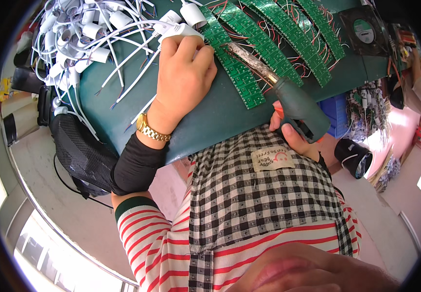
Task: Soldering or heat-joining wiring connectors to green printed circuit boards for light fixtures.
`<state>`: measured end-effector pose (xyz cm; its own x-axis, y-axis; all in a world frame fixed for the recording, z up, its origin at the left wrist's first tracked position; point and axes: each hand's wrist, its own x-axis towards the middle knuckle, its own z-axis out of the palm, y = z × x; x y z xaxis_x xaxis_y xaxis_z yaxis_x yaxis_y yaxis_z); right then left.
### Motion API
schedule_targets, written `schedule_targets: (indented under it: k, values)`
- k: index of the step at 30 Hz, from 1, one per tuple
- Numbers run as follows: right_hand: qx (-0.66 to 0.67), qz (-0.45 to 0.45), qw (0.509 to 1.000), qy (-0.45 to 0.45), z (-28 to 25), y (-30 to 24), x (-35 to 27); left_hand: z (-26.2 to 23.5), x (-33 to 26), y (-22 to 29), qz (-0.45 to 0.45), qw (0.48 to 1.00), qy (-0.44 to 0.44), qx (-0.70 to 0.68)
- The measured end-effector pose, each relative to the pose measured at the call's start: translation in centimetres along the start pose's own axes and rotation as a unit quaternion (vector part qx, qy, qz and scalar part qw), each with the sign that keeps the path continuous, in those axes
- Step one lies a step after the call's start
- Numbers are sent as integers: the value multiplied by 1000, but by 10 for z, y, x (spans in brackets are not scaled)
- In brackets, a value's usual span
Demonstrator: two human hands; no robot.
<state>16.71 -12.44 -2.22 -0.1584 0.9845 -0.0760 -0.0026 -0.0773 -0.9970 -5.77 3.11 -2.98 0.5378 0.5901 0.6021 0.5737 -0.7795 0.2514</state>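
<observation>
Glue gun (295, 104) gripped in your right hand (290, 134) at the bench (210, 117) edge.
Its nozzle meets a green circuit strip (235, 68); your left hand (184, 80) clasps a white socket (181, 31).

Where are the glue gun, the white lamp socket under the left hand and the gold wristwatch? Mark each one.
glue gun (302, 111): head view, on the dark green body, above the right hand's grip.
white lamp socket (181, 30): head view, on its white shell beyond the fingertips.
gold wristwatch (150, 129): head view, on the band across the left wrist.
</observation>
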Motion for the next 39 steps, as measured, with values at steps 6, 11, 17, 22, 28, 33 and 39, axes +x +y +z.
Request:
schedule_targets:
  k: [6, 11, 17, 22, 28, 33, 39]
  values:
    - [9, 9, 1000, 20, 6, -15, 5, 0, -1, 0, 12, 999, 5, 52]
    - [12, -10, 999, 28, 7, -9, 2, 7, -4, -3, 20, 999, 6, 47]
    - [6, 7, 1000, -1, 1, -6, 0, 7, -1, -6, 6, 1000, 17, -17]
    - [-76, 15, 997, -30, -7, 6, -4, 6, 1, -5, 16, 1000, 1, -1]
    - [-130, 35, 990, -41, -7, 4, -2, 4, 3, -3, 0, 1000, -3, 4]
    - [-153, 58, 983, -78, -10, 0, 0, 8, 1, -3, 0, 1000, 16, 7]
    - [-105, 11, 990, -97, -14, 5, 0, 8, 2, -4, 3, 1000, 22, 8]
